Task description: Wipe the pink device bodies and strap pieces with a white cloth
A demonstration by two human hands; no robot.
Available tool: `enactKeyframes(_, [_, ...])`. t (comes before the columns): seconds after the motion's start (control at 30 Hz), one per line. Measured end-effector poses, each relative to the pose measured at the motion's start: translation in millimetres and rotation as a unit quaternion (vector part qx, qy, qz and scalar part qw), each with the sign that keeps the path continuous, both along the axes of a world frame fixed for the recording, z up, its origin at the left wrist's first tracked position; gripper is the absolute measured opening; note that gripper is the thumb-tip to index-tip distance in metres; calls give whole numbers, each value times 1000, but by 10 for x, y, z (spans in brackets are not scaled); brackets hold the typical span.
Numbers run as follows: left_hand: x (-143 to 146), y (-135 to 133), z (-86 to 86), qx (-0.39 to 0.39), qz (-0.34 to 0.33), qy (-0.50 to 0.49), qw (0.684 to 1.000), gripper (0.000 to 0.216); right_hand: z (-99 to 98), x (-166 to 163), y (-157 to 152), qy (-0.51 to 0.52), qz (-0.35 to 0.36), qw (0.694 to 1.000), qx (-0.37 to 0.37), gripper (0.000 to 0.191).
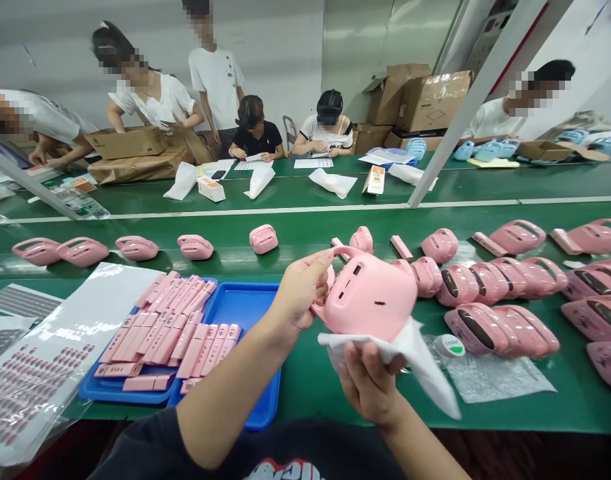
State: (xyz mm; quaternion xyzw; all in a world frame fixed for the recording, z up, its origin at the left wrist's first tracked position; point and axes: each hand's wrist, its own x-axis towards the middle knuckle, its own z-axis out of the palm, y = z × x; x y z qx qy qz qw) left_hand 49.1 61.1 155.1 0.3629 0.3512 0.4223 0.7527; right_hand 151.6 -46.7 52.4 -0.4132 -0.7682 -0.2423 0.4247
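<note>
Two hands share one pink casing (369, 297) above the bench's near edge: my left hand (300, 290) pinches its handle, my right hand (368, 380) cups it through a white wipe (425, 363). Probably light, stiff, glossy and slippery; I'd grip the handle.

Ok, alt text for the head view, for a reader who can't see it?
Both hands hold a pink casing over a green table: left hand on its edge, right hand beneath with a white cloth. A blue tray of pink strips lies left.
</note>
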Motion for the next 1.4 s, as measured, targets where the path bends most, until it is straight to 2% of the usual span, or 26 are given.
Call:
enactKeyframes(0.1, [6, -79, 109, -3, -12, -14, 1000, 27, 266, 46, 38, 115, -37, 991, 63, 58])
enactKeyframes(0.13, [-3, -109, 144, 6, -22, -11, 1000, 28, 378, 52, 45, 165, -39, 984, 53, 53])
enactKeyframes(0.2, [-39, -167, 202, 30, -46, 1, 999, 30, 591, 56, 38, 291, -27, 956, -15, 48])
enactKeyframes(0.23, [-61, -192, 224, 39, -56, 4, 998, 30, 678, 57, 24, 371, -14, 926, -63, 46])
enactKeyframes(0.3, [-109, -232, 256, 46, -66, 3, 997, 29, 801, 71, -25, 525, 13, 839, -141, 45])
enactKeyframes(0.37, [-151, -260, 278, 44, -61, -6, 997, 27, 861, 112, -93, 612, 48, 762, -206, 43])
enactKeyframes(0.4, [-169, -271, 289, 44, -60, -7, 997, 26, 877, 143, -129, 626, 68, 739, -238, 42])
enactKeyframes(0.43, [-184, -280, 299, 44, -60, -6, 997, 25, 890, 176, -162, 620, 86, 731, -271, 42])
enactKeyframes(0.5, [-210, -296, 321, 45, -62, 1, 997, 25, 923, 235, -212, 593, 105, 733, -316, 44])
enactKeyframes(0.53, [-221, -303, 331, 45, -62, 4, 997, 25, 945, 254, -226, 578, 98, 744, -321, 45])
enactKeyframes(0.6, [-241, -314, 345, 47, -52, 3, 998, 24, 997, 265, -235, 550, 42, 782, -291, 45])
enactKeyframes(0.7, [-269, -327, 351, 54, -32, -7, 998, 23, 1060, 253, -242, 506, -44, 829, -234, 32])
enactKeyframes(0.8, [-285, -349, 350, 68, -15, -12, 997, 20, 1075, 275, -281, 458, -45, 850, -258, 29])
enactKeyframes(0.93, [-278, -395, 360, 82, 6, -21, 996, 19, 1057, 324, -334, 397, 12, 856, -330, 48])
enactKeyframes(1.03, [-268, -433, 379, 83, 16, -30, 996, 20, 1063, 302, -340, 382, 0, 860, -339, 59])
enactKeyframes(1.17, [-277, -480, 416, 79, 12, -38, 996, 21, 1108, 248, -336, 356, -24, 876, -326, 61])
enactKeyframes(1.4, [-290, -525, 424, 87, 32, -14, 996, 26, 1123, 239, -310, 339, -10, 876, -343, 63])
